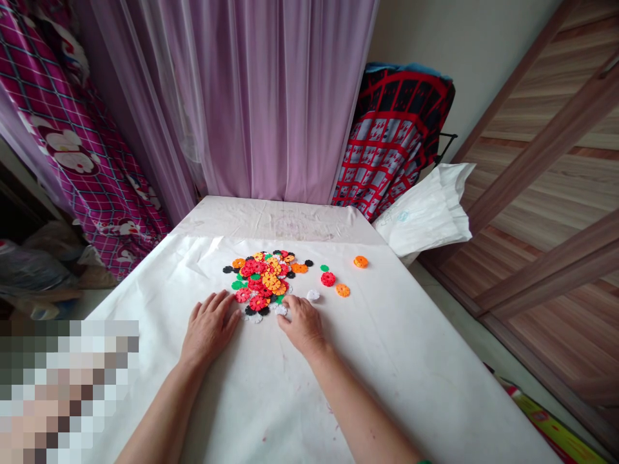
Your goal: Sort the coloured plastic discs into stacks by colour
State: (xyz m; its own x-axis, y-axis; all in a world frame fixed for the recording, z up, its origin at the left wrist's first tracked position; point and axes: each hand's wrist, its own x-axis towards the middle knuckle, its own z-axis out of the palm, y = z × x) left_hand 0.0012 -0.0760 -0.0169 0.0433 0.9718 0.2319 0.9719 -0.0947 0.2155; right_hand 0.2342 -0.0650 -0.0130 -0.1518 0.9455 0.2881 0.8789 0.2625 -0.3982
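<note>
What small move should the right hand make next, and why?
Probably close the right hand's fingers on the white plastic snowflake disc under them: they already touch it at the near edge of the multicoloured disc pile, while the left hand rests flat.

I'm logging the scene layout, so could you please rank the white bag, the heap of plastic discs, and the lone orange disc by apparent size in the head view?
1. white bag, though it lies farther from the camera than the heap
2. heap of plastic discs
3. lone orange disc, clearly smallest
</note>
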